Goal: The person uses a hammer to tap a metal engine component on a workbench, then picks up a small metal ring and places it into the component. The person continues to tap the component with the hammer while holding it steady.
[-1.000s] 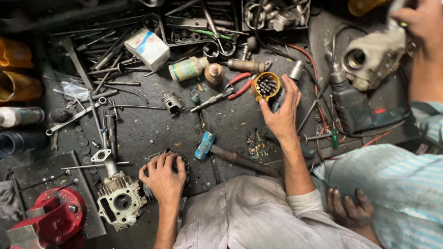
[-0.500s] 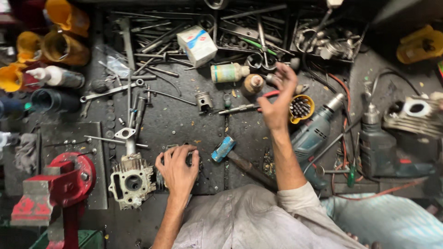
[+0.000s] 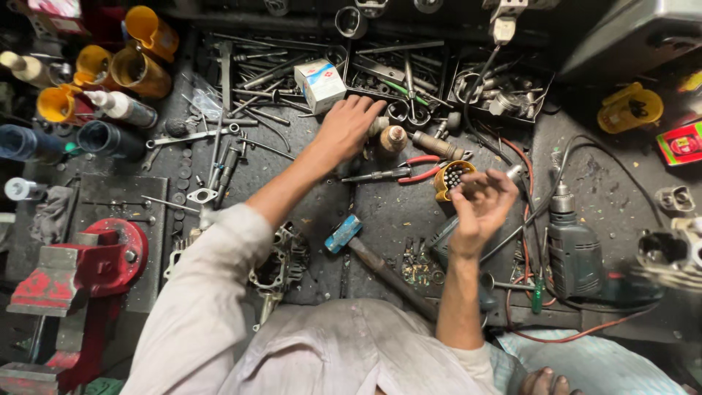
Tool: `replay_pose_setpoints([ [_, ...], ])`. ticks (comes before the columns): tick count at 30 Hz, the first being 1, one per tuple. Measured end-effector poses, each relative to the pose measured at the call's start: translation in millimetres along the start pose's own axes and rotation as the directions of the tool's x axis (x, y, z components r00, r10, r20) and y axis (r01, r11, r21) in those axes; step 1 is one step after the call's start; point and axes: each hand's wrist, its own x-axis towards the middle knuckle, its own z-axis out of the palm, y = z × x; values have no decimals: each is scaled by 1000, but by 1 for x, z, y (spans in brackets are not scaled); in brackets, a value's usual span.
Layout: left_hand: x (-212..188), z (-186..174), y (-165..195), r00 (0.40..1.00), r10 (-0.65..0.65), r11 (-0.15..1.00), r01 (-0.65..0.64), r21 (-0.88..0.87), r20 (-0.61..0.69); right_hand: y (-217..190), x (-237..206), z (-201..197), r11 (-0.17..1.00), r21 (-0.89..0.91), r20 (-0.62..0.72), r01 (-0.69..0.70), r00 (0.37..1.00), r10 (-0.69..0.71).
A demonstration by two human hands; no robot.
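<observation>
Bench, both hands out over the tool clutter.

Far left: yellow cups (image 3: 135,62), contents hidden. White box with red and blue print (image 3: 319,85) beside my left hand (image 3: 345,128), fingers spread flat over a small can (image 3: 378,126), gripping nothing I can see. Yellow cup of small dark bits (image 3: 451,180) touches my right hand (image 3: 482,208), fingers curled loosely; grip unclear. Red packet (image 3: 680,143) far right.

Two hands (image 3: 344,132), one hammer (image 3: 344,232), one vise (image 3: 88,267).
</observation>
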Motion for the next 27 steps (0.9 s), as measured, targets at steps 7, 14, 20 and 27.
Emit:
replay_pose_setpoints([
  [7,-22,12,-8,970,-240,937,223,-269,-31,-8,-33,-60,998,-47,-101,-49,994,44],
  [14,-134,-77,-86,704,-587,808,480,-342,-398,15,-68,-85,994,22,-110,-109,988,111],
  [20,-243,-124,-153,387,-848,487,839,-244,-362,23,-64,-71,994,58,-59,-95,993,98],
  [27,-298,-113,-161,435,-736,621,739,-261,-519,7,-55,-47,998,-8,-29,-67,997,67],
])
